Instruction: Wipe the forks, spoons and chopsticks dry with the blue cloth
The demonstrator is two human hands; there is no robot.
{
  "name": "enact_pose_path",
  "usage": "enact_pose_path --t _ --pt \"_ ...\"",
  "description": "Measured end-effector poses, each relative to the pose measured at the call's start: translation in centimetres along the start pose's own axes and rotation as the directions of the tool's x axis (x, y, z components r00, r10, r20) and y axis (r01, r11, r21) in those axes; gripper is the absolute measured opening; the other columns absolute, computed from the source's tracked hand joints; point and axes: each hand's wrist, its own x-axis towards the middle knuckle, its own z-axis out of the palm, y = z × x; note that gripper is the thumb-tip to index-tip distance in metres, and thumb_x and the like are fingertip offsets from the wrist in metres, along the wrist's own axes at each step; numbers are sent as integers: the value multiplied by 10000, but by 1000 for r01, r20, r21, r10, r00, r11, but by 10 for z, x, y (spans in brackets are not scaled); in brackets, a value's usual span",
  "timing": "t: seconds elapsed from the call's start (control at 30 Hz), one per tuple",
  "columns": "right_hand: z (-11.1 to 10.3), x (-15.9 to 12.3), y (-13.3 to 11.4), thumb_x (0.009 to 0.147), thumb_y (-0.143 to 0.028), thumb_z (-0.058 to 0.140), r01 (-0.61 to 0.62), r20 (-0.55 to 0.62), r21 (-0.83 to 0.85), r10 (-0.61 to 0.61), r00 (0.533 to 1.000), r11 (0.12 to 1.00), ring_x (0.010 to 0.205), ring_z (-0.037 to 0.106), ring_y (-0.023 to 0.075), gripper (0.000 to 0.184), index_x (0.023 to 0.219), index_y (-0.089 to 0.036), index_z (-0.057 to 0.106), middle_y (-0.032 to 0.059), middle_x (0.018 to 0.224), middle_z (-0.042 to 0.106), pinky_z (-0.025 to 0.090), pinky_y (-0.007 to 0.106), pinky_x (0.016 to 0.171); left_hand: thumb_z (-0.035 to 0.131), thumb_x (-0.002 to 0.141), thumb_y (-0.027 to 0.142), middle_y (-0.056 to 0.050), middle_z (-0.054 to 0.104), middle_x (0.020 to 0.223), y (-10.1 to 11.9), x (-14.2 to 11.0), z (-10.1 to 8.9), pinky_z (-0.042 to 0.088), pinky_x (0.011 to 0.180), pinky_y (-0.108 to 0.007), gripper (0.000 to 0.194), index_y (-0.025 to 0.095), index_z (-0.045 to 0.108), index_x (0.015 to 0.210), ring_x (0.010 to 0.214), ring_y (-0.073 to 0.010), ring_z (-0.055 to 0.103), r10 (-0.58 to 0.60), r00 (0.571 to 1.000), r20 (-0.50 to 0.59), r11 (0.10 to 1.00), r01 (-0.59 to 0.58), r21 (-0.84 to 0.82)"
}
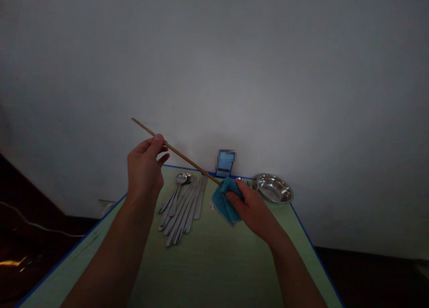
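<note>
A long, thin wooden chopstick (187, 159) slants across the view above the table, its upper end to the left. My left hand (145, 167) pinches it between thumb and fingers, a little below that end. Around its lower right end is a folded blue cloth (225, 203), gripped by my right hand (251, 205); the cloth hides that tip. Beneath and between my hands, several metal spoons (181, 178) and table knives (191, 205) lie in a loose fan on the table.
The pale green table (214, 268) has a blue edge and stands against a grey wall (214, 76). A phone (225, 164) leans upright at the back. To its right sits a shiny metal bowl (274, 189), with more utensils partly hidden beside it. A white cable (40, 225) runs at the left.
</note>
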Motion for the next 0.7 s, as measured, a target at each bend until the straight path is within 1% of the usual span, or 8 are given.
enact_pose_path --t 0.2,0.33,0.53,0.7 --pt "-1 1 6 864 -302 464 -34 -34 5 34 999 999 825 564 173 210 1022 -199 554 38 916 628 412 315 742 724 624 292 -3 554 704 1 6 -5 421 582 -226 161 182 610 595 662 -118 508 -4 999 -39 1000 3 -12" --pt "0 1 8 860 -321 463 -59 -49 28 60 997 998 837 569 179 233 1039 -200 552 46 944 625 428 322 738 724 612 292 5 552 684 0 6 -5 415 589 -230 162 184 608 582 660 -120 510 -19 999 -27 1000 19 -3" --pt "0 2 7 867 -358 439 -69 -96 80 77 992 994 824 562 168 259 1054 -206 536 40 939 607 448 305 712 717 617 319 8 589 688 -4 -4 3 402 632 -241 161 178 641 624 664 -118 522 -55 993 102 994 44 102" --pt "0 3 8 867 -399 427 -75 -117 116 88 989 990 781 550 160 273 1034 -213 537 32 904 599 448 292 681 702 644 360 13 590 647 -10 -22 14 378 632 -248 190 175 665 668 636 -119 505 -74 970 232 975 22 220"
